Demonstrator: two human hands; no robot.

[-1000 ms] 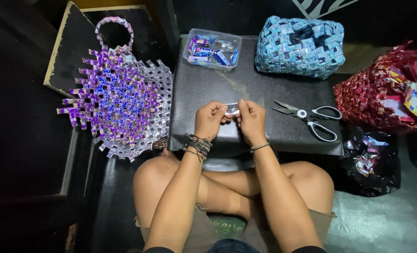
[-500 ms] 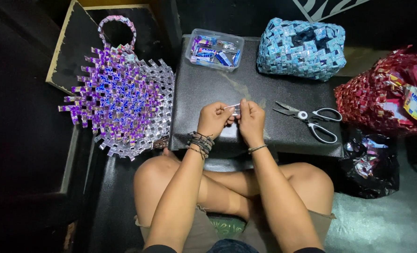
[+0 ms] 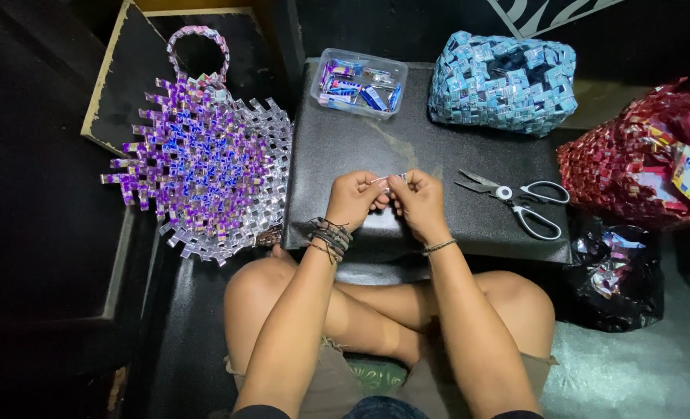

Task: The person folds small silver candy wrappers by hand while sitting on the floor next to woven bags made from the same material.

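Between left hand (image 3: 354,199) and right hand (image 3: 418,200) — foil strip (image 3: 387,179)

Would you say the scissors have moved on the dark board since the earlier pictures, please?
No. The scissors lie in the same spot right of both hands, below the blue woven bag; only the camera shifted slightly.

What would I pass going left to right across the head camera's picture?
Purple woven piece → left hand → small folded strip, pinched by both hands → right hand → scissors → red woven bag.
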